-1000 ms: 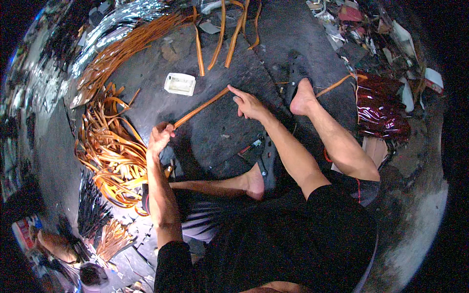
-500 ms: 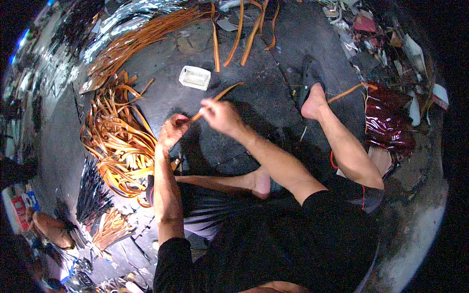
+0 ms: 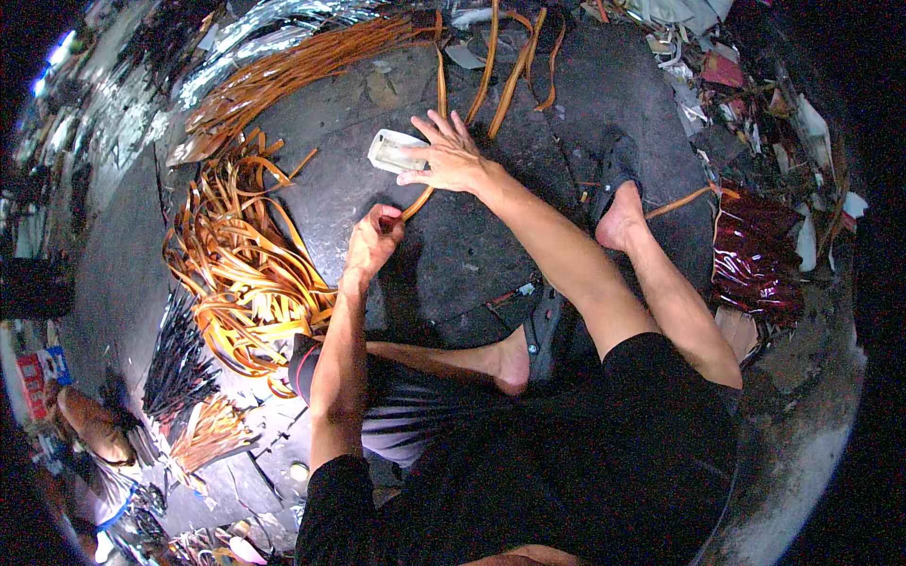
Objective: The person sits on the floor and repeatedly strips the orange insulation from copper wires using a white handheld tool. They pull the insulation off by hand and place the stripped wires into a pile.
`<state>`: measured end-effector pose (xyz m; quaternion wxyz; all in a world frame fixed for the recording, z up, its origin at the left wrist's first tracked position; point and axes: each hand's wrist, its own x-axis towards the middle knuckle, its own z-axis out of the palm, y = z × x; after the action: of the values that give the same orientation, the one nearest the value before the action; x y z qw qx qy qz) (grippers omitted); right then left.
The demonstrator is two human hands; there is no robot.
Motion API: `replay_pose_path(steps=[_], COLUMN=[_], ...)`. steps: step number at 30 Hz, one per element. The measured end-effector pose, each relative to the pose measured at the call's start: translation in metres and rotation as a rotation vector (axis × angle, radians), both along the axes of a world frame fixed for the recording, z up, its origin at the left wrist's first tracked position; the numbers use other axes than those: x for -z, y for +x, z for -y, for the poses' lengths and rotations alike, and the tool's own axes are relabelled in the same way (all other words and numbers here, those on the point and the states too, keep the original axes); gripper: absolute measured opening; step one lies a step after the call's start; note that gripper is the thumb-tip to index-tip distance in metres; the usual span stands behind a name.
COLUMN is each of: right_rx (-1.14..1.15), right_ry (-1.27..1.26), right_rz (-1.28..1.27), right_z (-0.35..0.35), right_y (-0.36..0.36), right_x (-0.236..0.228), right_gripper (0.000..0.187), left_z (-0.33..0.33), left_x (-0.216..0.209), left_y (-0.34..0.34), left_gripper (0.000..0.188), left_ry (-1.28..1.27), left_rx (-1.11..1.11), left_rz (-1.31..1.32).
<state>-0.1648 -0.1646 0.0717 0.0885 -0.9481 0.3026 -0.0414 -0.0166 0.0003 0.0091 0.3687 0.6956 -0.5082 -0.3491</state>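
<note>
My left hand is closed, pinching one end of an orange-brown strip. From there the strip runs up and right until it passes beneath my right hand. That hand is open with fingers spread, and its fingertips reach over the right side of a small white rectangular dish. Whether they touch the dish or its contents I cannot tell. Left of my left hand lies a tangled heap of shiny orange-brown strips.
A long bundle of thin brown strips stretches across the far left. Several single strips lie at the far side. Dark red glossy sheets rest right of my foot. Black strips sit at the near left. Scraps litter the far right.
My right hand has let go of the strip, moved up to the dish and spread its fingers. My left hand keeps its pinch and sits slightly further right.
</note>
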Motion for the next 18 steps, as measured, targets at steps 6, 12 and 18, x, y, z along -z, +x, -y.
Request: replay_pose_path(steps=[6,12,18], right_rx=[-0.144,0.284,0.421], right_ry=[-0.080,0.536,1.075], right_rz=[0.183,0.742,0.247], right_z=[0.011,-0.021,-0.075], right_y=[-0.013,-0.041,-0.058], right_x=[-0.002,0.001,0.021], right_gripper=[0.040,0.025,0.058], left_z=[0.008,0.003,0.000], left_x=[0.013,0.001,0.006], left_y=[0.000,0.003,0.011], left_gripper=[0.020,0.019,0.024], left_ry=[-0.052,-0.029,0.015], left_rx=[0.056,0.041,0.065], left_rz=[0.016,0.073,0.091])
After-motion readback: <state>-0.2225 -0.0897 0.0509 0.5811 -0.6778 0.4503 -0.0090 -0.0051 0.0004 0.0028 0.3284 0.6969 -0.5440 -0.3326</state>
